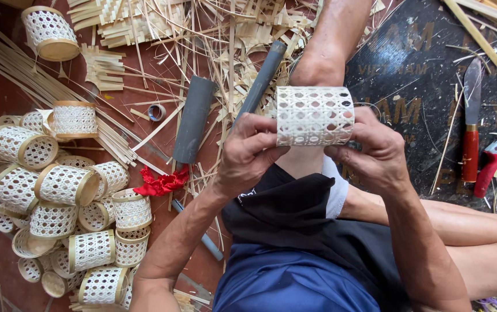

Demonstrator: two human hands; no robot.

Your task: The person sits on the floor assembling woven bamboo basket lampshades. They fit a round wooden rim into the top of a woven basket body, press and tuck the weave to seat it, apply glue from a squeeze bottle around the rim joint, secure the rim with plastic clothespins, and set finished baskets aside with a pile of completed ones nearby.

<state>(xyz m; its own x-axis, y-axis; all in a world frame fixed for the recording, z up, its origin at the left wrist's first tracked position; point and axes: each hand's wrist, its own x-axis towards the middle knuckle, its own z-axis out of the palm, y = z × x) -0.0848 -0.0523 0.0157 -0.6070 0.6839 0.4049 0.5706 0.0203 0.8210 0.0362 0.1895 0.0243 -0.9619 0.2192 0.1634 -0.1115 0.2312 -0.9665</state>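
I count 1 black mat [410, 86] with pale lettering at the upper right, then roughly 20 finished woven baskets [58, 185] heaped at the left (all hollow), 2 grey tubes [193, 118], 1 red-handled knife [471, 124]. My left hand [248, 153] and right hand [375, 147] both pinch 1 white woven sleeve [315, 115], held above my knee.
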